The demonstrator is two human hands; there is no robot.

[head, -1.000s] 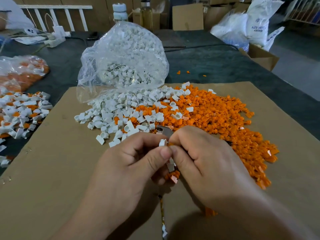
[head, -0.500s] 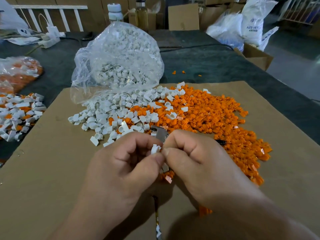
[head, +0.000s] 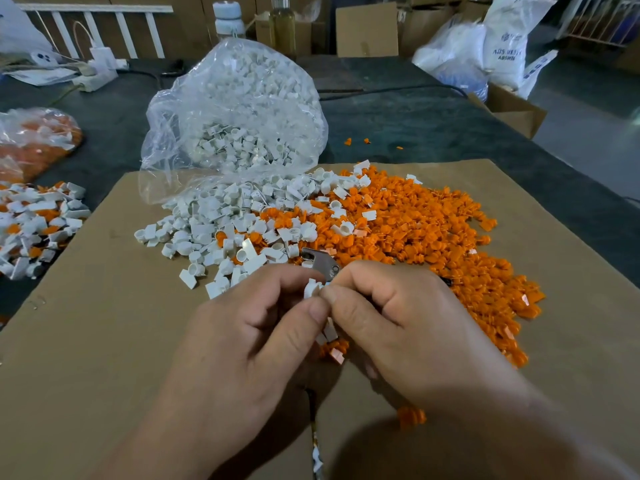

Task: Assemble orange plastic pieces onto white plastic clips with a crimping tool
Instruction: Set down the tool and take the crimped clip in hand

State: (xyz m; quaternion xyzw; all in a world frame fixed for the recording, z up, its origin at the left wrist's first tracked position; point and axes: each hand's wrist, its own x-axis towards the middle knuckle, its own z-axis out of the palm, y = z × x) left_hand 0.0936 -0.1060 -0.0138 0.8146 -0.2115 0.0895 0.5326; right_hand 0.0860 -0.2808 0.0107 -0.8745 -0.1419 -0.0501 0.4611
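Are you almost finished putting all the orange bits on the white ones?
Not nearly. Done: a heap of joined white-and-orange pieces at the left. In hand: the left hand and right hand pinch one white clip beside the metal tool. Left: big piles of loose orange pieces and white clips, plus a full bag.

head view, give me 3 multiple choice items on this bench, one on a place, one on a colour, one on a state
1. Where does the clear bag of white clips sit?
A. behind the loose piles
B. under the hands
C. on the floor

2. What colour is the big pile on the right of the cardboard sheet?
A. blue
B. orange
C. black

3. What are the hands doing?
A. resting flat
B. pinching a white clip together
C. apart, empty

Key: 1 A, the bag lies beyond the piles. 2 B, the pieces are orange. 3 B, left hand and right hand meet on the white clip.
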